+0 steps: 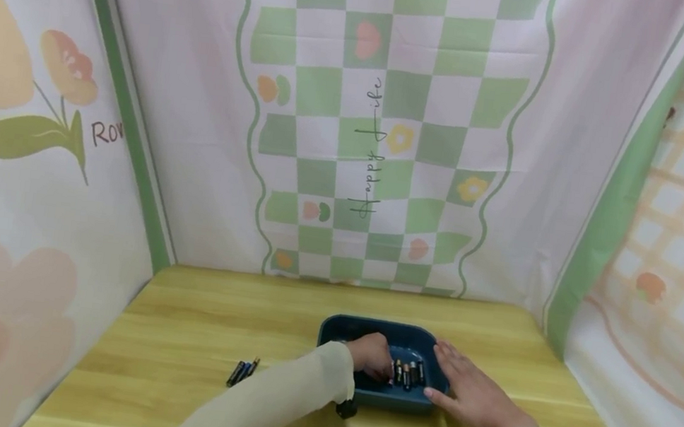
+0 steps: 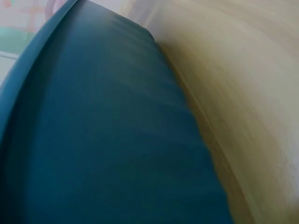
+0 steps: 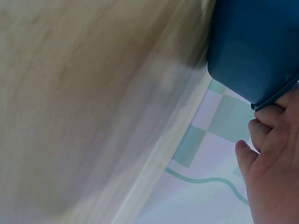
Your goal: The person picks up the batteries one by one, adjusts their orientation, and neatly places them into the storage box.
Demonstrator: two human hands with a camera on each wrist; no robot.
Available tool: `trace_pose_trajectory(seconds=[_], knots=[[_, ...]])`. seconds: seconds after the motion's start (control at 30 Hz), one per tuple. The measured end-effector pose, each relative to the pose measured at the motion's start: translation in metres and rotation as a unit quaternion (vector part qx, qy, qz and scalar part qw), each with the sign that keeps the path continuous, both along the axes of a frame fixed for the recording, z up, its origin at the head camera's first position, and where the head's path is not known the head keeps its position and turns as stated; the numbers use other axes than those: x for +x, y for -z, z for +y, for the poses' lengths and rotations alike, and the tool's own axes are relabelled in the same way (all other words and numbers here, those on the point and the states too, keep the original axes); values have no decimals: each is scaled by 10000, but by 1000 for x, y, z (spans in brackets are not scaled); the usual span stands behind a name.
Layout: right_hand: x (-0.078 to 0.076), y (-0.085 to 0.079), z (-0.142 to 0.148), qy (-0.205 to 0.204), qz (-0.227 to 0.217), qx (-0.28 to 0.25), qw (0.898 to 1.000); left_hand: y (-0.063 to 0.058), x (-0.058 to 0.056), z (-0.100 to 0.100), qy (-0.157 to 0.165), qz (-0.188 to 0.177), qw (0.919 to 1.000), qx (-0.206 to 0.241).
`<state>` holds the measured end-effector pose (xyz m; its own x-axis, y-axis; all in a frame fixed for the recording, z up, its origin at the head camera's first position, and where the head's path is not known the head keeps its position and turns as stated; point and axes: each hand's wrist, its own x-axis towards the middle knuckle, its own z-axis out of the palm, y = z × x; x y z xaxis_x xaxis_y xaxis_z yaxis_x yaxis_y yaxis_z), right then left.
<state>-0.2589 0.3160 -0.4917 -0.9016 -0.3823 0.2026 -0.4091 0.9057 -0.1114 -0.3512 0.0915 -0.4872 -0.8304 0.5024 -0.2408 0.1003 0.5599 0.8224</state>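
A dark blue plastic basin (image 1: 399,400) stands on the table, with several small batteries (image 1: 408,375) lying side by side inside it. My left hand (image 1: 372,355) reaches down into the basin with curled fingers, pinching a battery at the left end of that row; its fingertips are mostly hidden. The left wrist view shows only the basin's outer wall (image 2: 107,116) and wood beside it. At the basin's right end, my right hand (image 1: 473,393) holds the rim, thumb toward the front. In the right wrist view its bent fingers (image 3: 271,114) meet the rim.
More batteries (image 1: 242,372) lie together on the wooden table (image 1: 194,323), left of the basin and beyond my left sleeve (image 1: 287,399). Printed curtains (image 1: 389,141) hang behind the table and along both sides.
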Motion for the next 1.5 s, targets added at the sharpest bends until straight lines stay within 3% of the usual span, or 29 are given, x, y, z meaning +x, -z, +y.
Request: trace_pose_trajectory(seconds=[0.6, 0.87, 1.07, 1.3, 1.5], knots=[[1, 3, -3, -62, -27, -87, 9999, 0, 6, -2, -92, -68, 9996, -274], [1, 0, -3, -37, 27, -204, 9998, -12, 2, -5, 103, 200, 9980, -589], [1, -2, -3, -40, -46, -203, 9998, -17, -1, -15, 128, 293, 9985, -443], [2, -1, 0, 4, -21, -181, 9998, -19, -1, -28, 421, 619, 9960, -482], [0, 0, -1, -26, -50, -197, 9998, -25, 4, -49, 407, 563, 9971, -322]])
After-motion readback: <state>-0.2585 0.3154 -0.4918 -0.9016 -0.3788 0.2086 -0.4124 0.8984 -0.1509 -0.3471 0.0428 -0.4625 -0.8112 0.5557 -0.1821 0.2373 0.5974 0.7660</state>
